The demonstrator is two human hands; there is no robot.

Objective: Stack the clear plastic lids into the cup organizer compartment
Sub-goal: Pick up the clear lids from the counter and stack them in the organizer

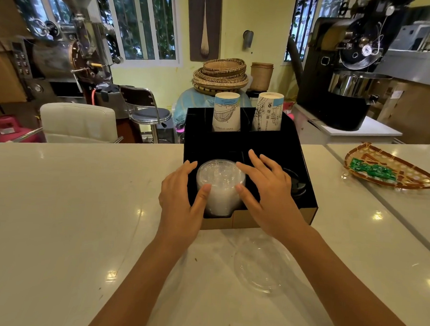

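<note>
1. Stack of clear plastic lids (pixel 219 185): stands upright in the near-left compartment of the black cup organizer (pixel 307 190), its top rising above the compartment walls.
2. Left hand (pixel 182 198): fingers (pixel 202 195) spread moderately, thumb and fingertips resting on the left flank of the stack. Whether they press or merely touch cannot be told.
3. Right hand (pixel 267 190): fingers (pixel 243 170) fanned wide, tips on the right flank and rim of the stack; the palm hovers over the near-right compartment.
4. Loose clear lid (pixel 263 267): lies flat on the worktop (pixel 57 204), near the organizer's front edge and apart from it. It is not yet added, so the task appears incomplete.
5. Dark lids (pixel 296 183): sit low in the near-right compartment, partly hidden by the right hand.
6. Paper cups (pixel 227 113): two inverted stacks in the far compartments, well clear of both hands.
7. Risk, tilt: the stack's top stands unsupported above the walls; uneven pressure from one hand could lean it and fan the upper lids out.
8. Risk, front notch: the compartment's near wall is cut low, so a forward pull could spill lids onto the worktop.
9. Risk, nesting: a lid seated askew would make the loose lid sit crooked.
10. Risk, oversight: the loose lid is nearly invisible against the pale worktop and may be missed or swept by a forearm.
</note>
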